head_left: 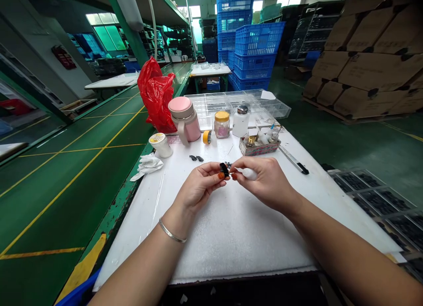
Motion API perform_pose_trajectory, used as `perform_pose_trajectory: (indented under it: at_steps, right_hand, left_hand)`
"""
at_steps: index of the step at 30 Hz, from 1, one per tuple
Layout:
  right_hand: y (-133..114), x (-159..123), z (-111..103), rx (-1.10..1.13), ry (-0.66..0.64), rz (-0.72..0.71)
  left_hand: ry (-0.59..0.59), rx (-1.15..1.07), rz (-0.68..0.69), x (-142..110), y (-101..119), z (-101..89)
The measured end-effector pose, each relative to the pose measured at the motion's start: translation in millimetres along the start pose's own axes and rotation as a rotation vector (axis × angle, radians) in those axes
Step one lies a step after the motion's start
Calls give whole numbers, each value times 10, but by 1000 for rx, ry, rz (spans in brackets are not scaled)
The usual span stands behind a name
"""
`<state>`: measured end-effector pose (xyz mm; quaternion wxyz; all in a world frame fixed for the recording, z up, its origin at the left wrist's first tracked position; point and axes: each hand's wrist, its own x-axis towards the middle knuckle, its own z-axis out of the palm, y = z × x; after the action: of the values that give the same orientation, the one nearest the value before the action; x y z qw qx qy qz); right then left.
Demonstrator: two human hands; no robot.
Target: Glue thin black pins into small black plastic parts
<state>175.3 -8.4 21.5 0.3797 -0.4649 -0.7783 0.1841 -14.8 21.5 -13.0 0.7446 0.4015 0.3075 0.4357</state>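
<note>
- In the head view, both forearms reach forward from the lower corners over the white tabletop (244, 240), angling inward so that the hands meet nearly fingertip to fingertip.
- The left hand (198, 184) is turned with its thumb side up and its fingers curled inward; thumb and fingers close in a pinch on a small black part (224, 169), which stands tilted at their tips.
- A silver bracelet (172, 232) circles the wrist behind that hand.
- The right hand (266, 180) arches with its back upward, wrist bent inward, thumb and forefinger drawn nearly together just beside the black part; whether anything thin sits between those tips, I cannot tell.
- A white object (250, 173), partly hidden, is tucked under the right hand's curled fingers.
- Ahead and to the left of the left hand lie small black pieces (196, 158); farther left of it is a white glove (147, 166).
- Ahead and to the right of the right hand lies a utility knife (294, 160); straight ahead of it sits a patterned box (261, 148).
</note>
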Motion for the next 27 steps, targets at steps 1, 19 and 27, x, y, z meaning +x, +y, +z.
perform_pose_trajectory:
  at_steps: [1,19,27]
  right_hand:
    - [-4,-2,0,-10,0,5]
    - [16,-19,108,-44,35,-71]
    - [91,32,159,60,79,36]
  left_hand:
    - [0,12,4,-1,-3,3]
    - [46,379,283,-39,1,94]
    - [53,454,421,-54,-15,73]
